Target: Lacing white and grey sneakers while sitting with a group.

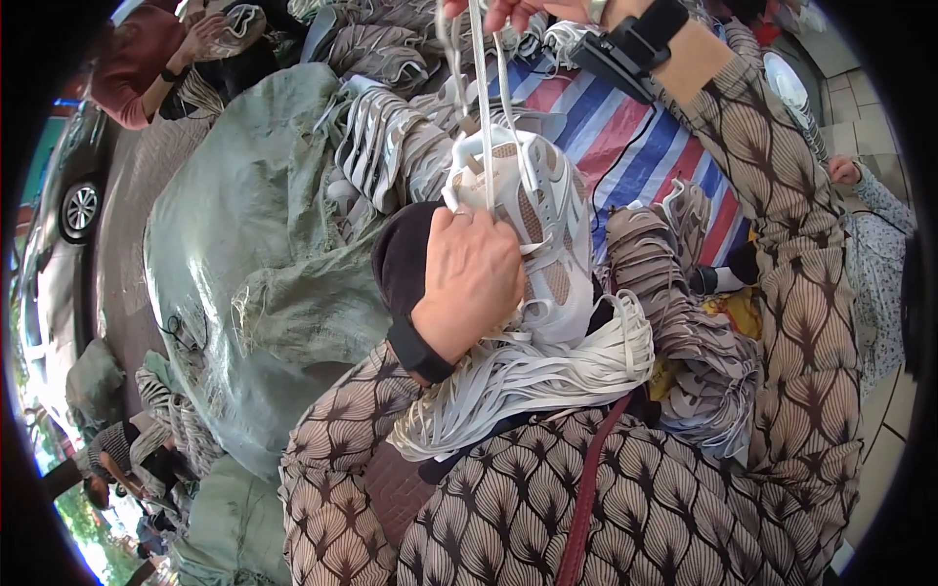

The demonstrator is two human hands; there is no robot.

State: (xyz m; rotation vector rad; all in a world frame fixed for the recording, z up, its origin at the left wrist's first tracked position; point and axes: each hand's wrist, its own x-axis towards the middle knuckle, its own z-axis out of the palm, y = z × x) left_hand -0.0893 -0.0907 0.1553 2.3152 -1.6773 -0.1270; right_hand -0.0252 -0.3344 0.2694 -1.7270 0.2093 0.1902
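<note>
Shoe upper looks light, floppy: hold its left edge, left hand fingers curled closed there; right hand above it, cropped, pinch unclear.

A red, white and blue striped sheet spreads ahead of you to the right, a stack of grey-brown shoe uppers lying at its near side and pale uppers heaped along its far left. Nearer, your leaf-patterned lap bears a thick bundle of white laces and a dark red strap.
</note>
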